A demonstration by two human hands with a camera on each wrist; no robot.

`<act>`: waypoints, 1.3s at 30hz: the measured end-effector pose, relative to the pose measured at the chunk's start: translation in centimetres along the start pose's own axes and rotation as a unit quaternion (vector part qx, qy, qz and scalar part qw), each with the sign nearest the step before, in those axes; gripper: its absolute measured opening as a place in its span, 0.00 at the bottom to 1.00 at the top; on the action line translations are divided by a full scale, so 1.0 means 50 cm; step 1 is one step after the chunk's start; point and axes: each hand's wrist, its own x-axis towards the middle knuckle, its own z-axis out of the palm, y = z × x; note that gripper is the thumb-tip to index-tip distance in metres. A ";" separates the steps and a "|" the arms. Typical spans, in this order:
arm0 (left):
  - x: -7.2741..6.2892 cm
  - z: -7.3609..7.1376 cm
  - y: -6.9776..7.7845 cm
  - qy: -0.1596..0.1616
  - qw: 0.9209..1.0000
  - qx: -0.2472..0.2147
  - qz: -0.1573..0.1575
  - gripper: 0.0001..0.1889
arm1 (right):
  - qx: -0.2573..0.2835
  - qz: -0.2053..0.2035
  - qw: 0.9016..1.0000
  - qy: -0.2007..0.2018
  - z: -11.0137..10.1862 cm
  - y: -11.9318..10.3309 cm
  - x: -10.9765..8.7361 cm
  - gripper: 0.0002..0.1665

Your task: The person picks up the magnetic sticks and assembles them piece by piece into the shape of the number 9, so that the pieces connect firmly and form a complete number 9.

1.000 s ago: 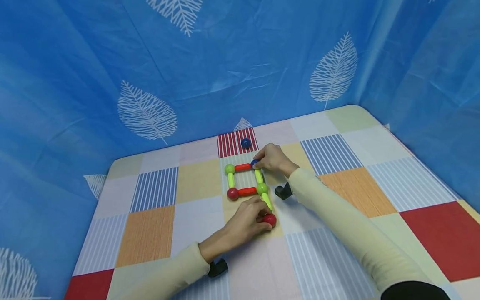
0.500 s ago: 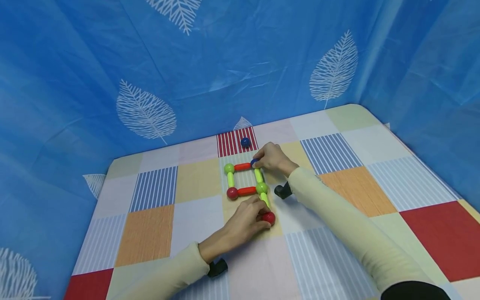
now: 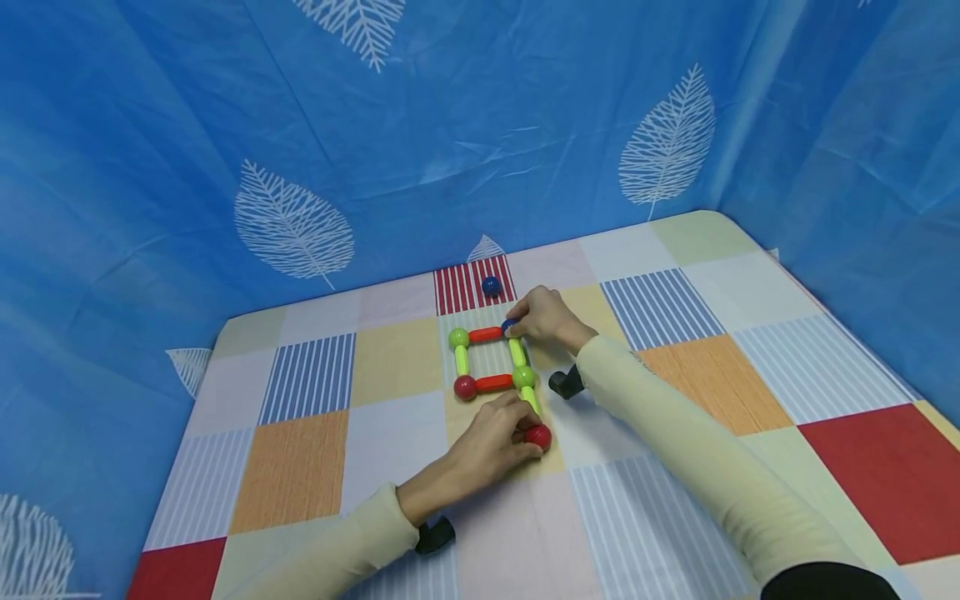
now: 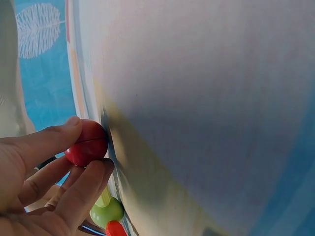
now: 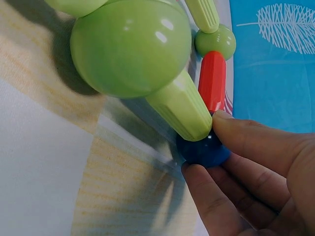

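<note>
My left hand (image 3: 487, 442) pinches a red ball (image 4: 87, 142) between thumb and fingers, low over the cloth. A green rod (image 3: 529, 398) runs from that ball up to a green ball (image 3: 523, 377). With thumb and fingertips my right hand (image 3: 549, 318) grips a blue ball (image 5: 204, 150), where a green rod (image 5: 181, 105) and a red rod (image 5: 212, 81) meet. These belong to a four-sided frame lying flat, with another green ball (image 3: 459, 337) at its far left corner and a dark red ball (image 3: 465, 387) at its near left corner.
A loose blue ball (image 3: 491, 286) lies beyond the frame, on a red-striped patch near the table's far edge. The patchwork cloth (image 3: 405, 358) covers the table. Blue curtains (image 3: 450, 125) with white leaves hang behind and at the sides.
</note>
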 end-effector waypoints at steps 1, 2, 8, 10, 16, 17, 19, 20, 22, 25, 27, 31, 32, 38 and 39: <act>0.000 0.000 -0.001 0.000 1.000 -0.002 0.001 0.14 | 0.000 0.001 1.000 0.000 0.001 0.000 0.001 0.16; 0.000 0.000 -0.001 0.000 1.000 -0.003 0.002 0.14 | -0.001 0.000 1.000 0.000 0.001 0.000 0.001 0.16; 0.000 -0.002 -0.004 -0.007 1.000 -0.021 -0.003 0.15 | 0.001 0.001 1.000 0.000 0.001 -0.002 0.000 0.16; 0.000 -0.003 -0.005 -0.011 1.000 -0.028 -0.004 0.16 | 0.000 0.001 1.000 0.001 0.000 -0.002 -0.001 0.16; -0.001 -0.009 -0.011 -0.024 0.999 -0.036 0.007 0.15 | 0.000 0.000 1.000 -0.004 -0.002 -0.005 -0.004 0.16; -0.001 -0.010 -0.012 -0.026 0.999 -0.038 0.010 0.15 | 0.001 0.000 1.000 -0.006 -0.001 -0.005 -0.003 0.16; -0.003 -0.012 -0.014 -0.029 0.999 -0.041 0.015 0.15 | 0.002 0.002 1.000 -0.007 -0.001 -0.005 -0.002 0.16; -0.004 -0.013 -0.016 -0.031 0.998 -0.043 0.018 0.16 | 0.002 0.003 1.000 -0.008 -0.001 -0.005 -0.002 0.16; -0.006 -0.015 -0.017 -0.032 0.998 -0.046 0.024 0.16 | 0.001 0.003 1.000 -0.008 -0.001 -0.005 0.000 0.16; -0.012 -0.020 -0.019 -0.036 0.997 -0.054 0.028 0.17 | 0.001 0.002 1.000 -0.010 -0.001 -0.005 0.001 0.16; -0.017 -0.024 -0.021 -0.039 0.997 -0.065 0.028 0.17 | -0.001 0.001 1.000 -0.010 -0.001 -0.004 0.001 0.16; -0.027 -0.035 -0.028 -0.047 0.995 -0.086 0.021 0.18 | -0.009 -0.001 1.000 -0.006 -0.004 -0.003 0.001 0.16; -0.030 -0.038 -0.030 -0.048 0.995 -0.087 0.019 0.17 | -0.011 -0.003 1.000 -0.005 -0.005 -0.002 0.000 0.16; -0.058 -0.064 -0.046 -0.030 0.996 -0.089 -0.001 0.13 | 0.002 -0.005 1.000 -0.008 -0.005 -0.003 0.000 0.16; -0.065 -0.070 -0.048 -0.024 0.996 -0.089 -0.004 0.12 | 0.004 -0.005 1.000 -0.009 -0.005 -0.003 0.001 0.16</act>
